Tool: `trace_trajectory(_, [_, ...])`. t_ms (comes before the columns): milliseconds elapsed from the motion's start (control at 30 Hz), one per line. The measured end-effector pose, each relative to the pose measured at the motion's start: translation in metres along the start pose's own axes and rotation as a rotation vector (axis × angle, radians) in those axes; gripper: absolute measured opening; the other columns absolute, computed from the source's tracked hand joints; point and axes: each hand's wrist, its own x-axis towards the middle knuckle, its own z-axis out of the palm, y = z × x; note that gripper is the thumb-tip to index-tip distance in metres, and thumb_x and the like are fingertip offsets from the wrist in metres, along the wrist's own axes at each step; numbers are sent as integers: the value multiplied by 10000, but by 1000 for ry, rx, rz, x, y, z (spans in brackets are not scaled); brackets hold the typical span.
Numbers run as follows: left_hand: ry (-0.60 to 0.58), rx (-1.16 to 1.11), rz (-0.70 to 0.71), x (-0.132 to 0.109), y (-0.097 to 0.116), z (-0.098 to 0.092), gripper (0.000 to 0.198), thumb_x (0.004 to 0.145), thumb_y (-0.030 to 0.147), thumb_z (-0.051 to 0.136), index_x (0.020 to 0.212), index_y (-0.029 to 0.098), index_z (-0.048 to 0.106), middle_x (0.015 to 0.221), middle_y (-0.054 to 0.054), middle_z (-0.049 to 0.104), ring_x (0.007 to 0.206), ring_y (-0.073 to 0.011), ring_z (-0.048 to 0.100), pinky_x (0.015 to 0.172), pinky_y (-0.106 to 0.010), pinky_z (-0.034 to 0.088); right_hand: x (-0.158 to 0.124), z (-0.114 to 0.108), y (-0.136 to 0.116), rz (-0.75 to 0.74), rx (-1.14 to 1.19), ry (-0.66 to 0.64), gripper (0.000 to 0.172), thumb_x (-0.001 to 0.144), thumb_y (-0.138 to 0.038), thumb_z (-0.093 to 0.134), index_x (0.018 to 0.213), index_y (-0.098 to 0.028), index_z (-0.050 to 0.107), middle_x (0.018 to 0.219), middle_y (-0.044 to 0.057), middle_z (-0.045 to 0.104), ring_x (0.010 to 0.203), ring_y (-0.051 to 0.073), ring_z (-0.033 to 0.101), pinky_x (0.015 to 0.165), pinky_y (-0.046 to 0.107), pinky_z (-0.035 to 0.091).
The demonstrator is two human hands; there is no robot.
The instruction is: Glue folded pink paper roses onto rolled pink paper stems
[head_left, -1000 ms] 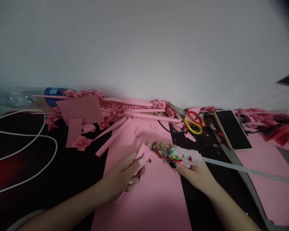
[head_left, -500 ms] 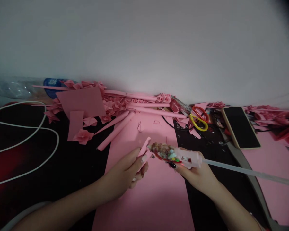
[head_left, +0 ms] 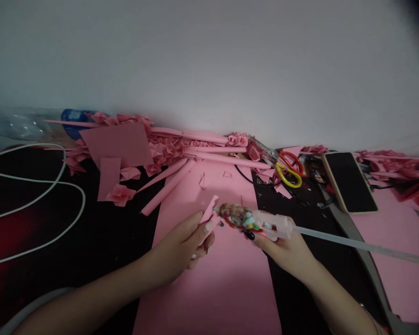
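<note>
My left hand (head_left: pixel 190 239) pinches a small folded strip of pink paper (head_left: pixel 209 210) between thumb and fingers. In my right hand (head_left: pixel 282 249) is a hot glue gun (head_left: pixel 268 224), its front half crusted with brown residue and coloured lumps. The gun's nozzle meets the pink paper strip, or sits just at its edge; I cannot tell which. A long translucent glue stick (head_left: pixel 338 237) runs out of the gun's back to the right. Beneath both hands lies a long pink paper sheet (head_left: pixel 209 298) on the dark table.
Pink paper flowers (head_left: pixel 120 194) and rolled paper tubes (head_left: pixel 167 188) pile along the wall, beside a plastic bottle (head_left: pixel 24 123). Scissors (head_left: pixel 288 174) with red and yellow handles and a phone (head_left: pixel 351 182) lie at right. A white cable (head_left: pixel 80 200) loops at left.
Both hands, the paper strip and the glue gun keep almost the same position. The view has shifted very slightly.
</note>
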Motion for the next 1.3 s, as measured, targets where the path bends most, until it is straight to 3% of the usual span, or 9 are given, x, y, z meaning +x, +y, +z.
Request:
trace_trajectory(400, [-21,13,-7,0,3,0,222,906,434,405,898,212,403,651,74,425,417,-32,200,378,-183,114,0,-1,-7,-28,-35,32,130,794,-251,543,705,-170,594,572,7,545,502,125,465,465,239,388])
trace_trajectory(600, [-27,17,1,0,3,0,220,907,432,409,912,212,403,649,72,417,422,-37,207,374,-185,110,0,0,2,-6,-42,59,146,810,-265,539,694,-182,571,622,28,595,518,139,505,466,246,420])
trace_trajectory(733, [-28,19,-2,0,2,-1,204,905,405,397,853,208,383,660,67,415,422,-34,208,373,-181,118,-2,1,8,-1,-64,104,235,848,-309,522,648,-186,532,597,16,553,494,125,471,448,238,410])
trace_trajectory(800, [-29,23,5,0,1,-2,210,901,409,392,845,207,386,653,69,402,422,-36,208,372,-179,123,-3,1,7,-27,-71,123,196,853,-304,521,703,-183,557,618,12,550,519,128,486,469,239,415])
trace_trajectory(1033, [-7,20,20,-1,1,0,269,887,484,431,851,221,388,655,69,419,424,-41,206,376,-181,121,-3,-2,-2,-136,-152,29,206,819,-294,562,652,-177,536,578,-13,508,477,108,459,446,233,366])
trace_trajectory(1300, [-28,36,15,-1,1,-2,254,892,467,424,909,214,417,664,63,426,439,-47,221,384,-184,128,-1,1,-4,-90,-146,105,91,795,-228,538,751,-189,608,635,26,612,619,192,607,558,284,477])
